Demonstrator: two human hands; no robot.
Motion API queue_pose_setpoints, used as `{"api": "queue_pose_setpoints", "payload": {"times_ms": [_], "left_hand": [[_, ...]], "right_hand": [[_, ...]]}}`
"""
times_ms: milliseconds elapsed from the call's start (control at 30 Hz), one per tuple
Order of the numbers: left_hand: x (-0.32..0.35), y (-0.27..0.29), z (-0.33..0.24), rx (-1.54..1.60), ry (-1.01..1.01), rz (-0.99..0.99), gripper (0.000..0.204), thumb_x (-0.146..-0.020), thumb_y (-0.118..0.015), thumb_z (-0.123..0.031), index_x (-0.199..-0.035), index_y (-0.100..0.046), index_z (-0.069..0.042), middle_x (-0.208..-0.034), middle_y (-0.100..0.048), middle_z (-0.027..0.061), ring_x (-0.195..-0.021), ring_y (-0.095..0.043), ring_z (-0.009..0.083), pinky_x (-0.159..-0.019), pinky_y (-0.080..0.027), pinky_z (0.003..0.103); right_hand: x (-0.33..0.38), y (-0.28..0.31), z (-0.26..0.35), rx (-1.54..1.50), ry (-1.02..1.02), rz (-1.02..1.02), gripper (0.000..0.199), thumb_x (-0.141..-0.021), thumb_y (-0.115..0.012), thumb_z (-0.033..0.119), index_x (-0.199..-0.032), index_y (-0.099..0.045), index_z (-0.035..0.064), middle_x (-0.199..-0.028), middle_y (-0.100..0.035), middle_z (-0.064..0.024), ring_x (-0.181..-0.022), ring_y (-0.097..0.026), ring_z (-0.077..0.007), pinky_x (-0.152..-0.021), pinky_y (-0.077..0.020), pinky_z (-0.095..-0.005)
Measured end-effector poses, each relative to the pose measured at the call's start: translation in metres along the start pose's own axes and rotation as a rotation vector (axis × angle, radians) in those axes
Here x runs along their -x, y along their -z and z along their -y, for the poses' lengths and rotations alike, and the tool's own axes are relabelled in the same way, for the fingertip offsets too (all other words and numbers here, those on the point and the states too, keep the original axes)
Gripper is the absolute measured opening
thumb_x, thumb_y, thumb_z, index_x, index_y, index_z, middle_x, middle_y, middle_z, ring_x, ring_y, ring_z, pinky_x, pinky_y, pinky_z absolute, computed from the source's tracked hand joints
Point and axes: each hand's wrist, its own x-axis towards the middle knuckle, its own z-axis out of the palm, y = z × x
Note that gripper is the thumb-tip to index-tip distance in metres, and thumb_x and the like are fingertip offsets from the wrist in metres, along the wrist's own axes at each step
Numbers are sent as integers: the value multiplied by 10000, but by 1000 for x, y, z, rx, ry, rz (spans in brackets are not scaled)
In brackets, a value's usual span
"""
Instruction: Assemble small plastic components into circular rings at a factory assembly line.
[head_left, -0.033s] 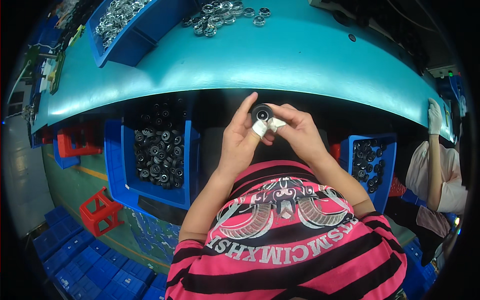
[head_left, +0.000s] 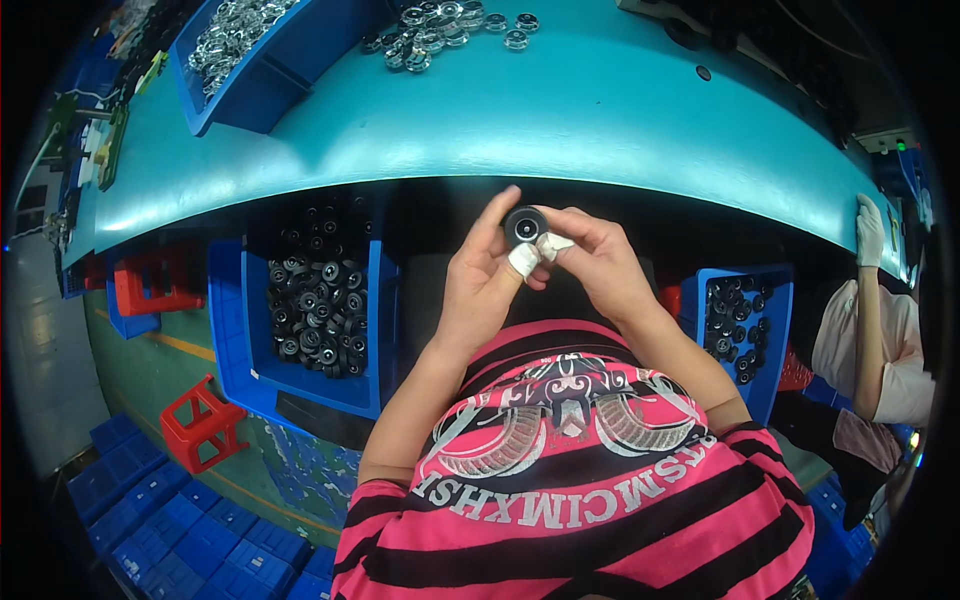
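Just below the table's front edge, both hands hold one small black wheel with a pale ring around its centre hole. My left hand grips its left side, the index finger stretched up past it and the thumb at its lower rim. My right hand closes on the wheel from the right, thumb and fingers meeting at its edge. White wrapping covers the left thumb tip, and a similar white wrap is on the right thumb. The lower fingers are partly hidden behind the wheel.
Left of me, a blue bin holds many black wheels; another blue bin stands at right. On the teal table lie clear wheels beside a blue bin. A co-worker's gloved hand rests at the right edge.
My left thumb has slipped slightly down off the wheel's face, so more of the face shows. Both hands otherwise stay in place.
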Motion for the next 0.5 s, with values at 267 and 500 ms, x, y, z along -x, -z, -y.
{"api": "queue_pose_setpoints", "payload": {"times_ms": [267,500], "left_hand": [[-3,6,0,-516,-61,68,511,-994,-599,18,-1490,-480,-9,-1066,-708,91,-896,-686,131,-753,-576,267],[13,23,-22,-673,-72,-21,494,-952,-523,59,-1440,-521,-20,-1098,-710,135,-978,-695,182,-845,-560,318]], "right_hand": [[4,-6,0,-91,-11,-71,369,-944,-652,-3,-1309,-618,-44,-999,-692,-71,-830,-684,-135,-755,-580,-280],[-2,14,54,543,447,-9,388,-872,-750,74,-1249,-664,46,-918,-692,-87,-802,-684,-176,-738,-557,-320]]}}
